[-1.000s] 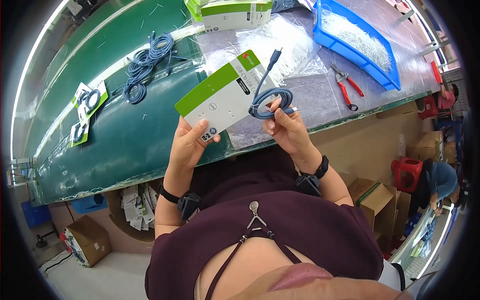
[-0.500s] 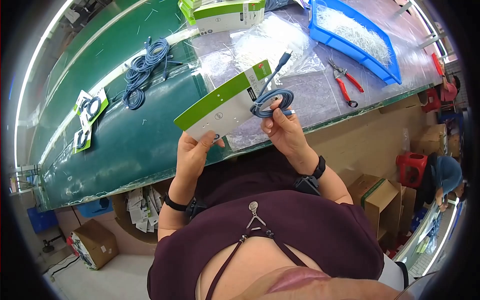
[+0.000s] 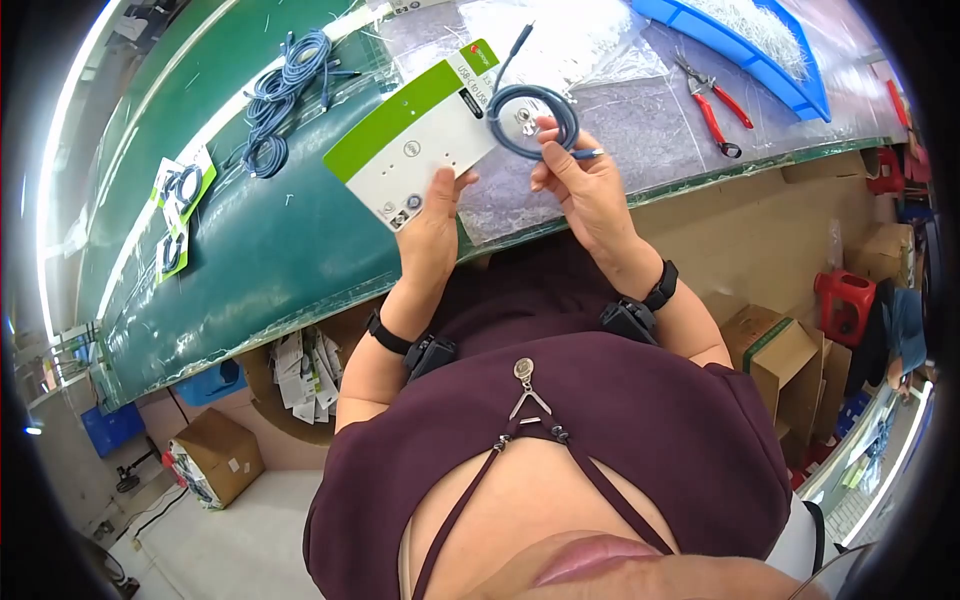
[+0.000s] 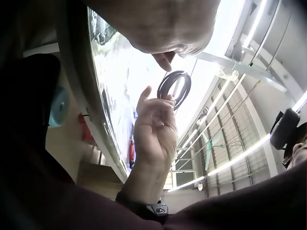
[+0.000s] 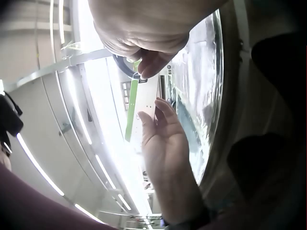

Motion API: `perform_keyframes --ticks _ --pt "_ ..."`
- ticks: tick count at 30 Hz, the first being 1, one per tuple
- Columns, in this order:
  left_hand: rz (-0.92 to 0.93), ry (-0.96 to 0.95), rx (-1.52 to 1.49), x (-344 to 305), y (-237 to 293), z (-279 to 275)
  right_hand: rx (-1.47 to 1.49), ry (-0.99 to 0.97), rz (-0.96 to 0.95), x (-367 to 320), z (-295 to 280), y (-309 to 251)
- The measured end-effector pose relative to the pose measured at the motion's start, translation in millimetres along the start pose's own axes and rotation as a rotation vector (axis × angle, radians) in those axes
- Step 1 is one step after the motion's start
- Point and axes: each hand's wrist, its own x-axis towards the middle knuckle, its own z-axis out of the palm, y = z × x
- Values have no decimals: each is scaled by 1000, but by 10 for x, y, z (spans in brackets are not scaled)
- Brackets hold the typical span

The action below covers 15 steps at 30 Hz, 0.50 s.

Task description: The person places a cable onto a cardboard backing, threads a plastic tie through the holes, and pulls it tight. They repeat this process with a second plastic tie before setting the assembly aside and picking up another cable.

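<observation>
Head, card (image 3: 410, 140): a white sheet with 1 green band, held above the bench edge; its long axis runs from near left to far right.
Head, left hand (image 3: 432, 225): the card's near edge is pinched, with the thumb on the face and the fingers hidden behind.
Head, cable (image 3: 530, 91): 1 blue coil is laid flat over the card's far right end; 1 plug is stuck out beyond the card, and 1 is pointed right, past the fingers.
Head, right hand (image 3: 585, 190): the coil's near side is pinched between thumb and curled fingers; this hand is the nearer to the cable.
Head, relation: the coil is set just beyond the right fingertips, against the card face; contact is likely but cannot be confirmed.
Head, bench (image 3: 250, 250): green, with a clear sheet at the right. Loose cables (image 3: 285, 95) and 2 packed cards (image 3: 180, 190) are laid at the left, pliers (image 3: 715, 105) and a blue tray (image 3: 745, 60) at the right, all well apart from the hands.
Head, room: boxes (image 3: 215, 455) and a red stool (image 3: 845, 300) are seen on the floor.
Left wrist, right hand: it is seen from below against bright ceiling lights, with the coil held as a ring at its fingertips.
Left wrist, left hand: only its underside is shown, and its fingers cannot be read.
Right wrist, card: it is shown edge-on, gripped from below by the left hand; the coil is met at its top, under the right hand.
</observation>
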Motion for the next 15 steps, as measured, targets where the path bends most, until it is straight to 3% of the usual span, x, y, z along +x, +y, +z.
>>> perform_keyframes --ticks 2,7,11,15 --pt "16 -46 123 21 -89 -3 -131 60 -159 16 1 25" --pt "-35 -227 201 69 -250 4 -87 -85 5 -1 66 -28" --pt "22 -148 335 66 -173 90 -239 -183 135 2 94 -94" --pt "112 -137 370 91 -55 130 -365 -128 21 -49 138 -81"
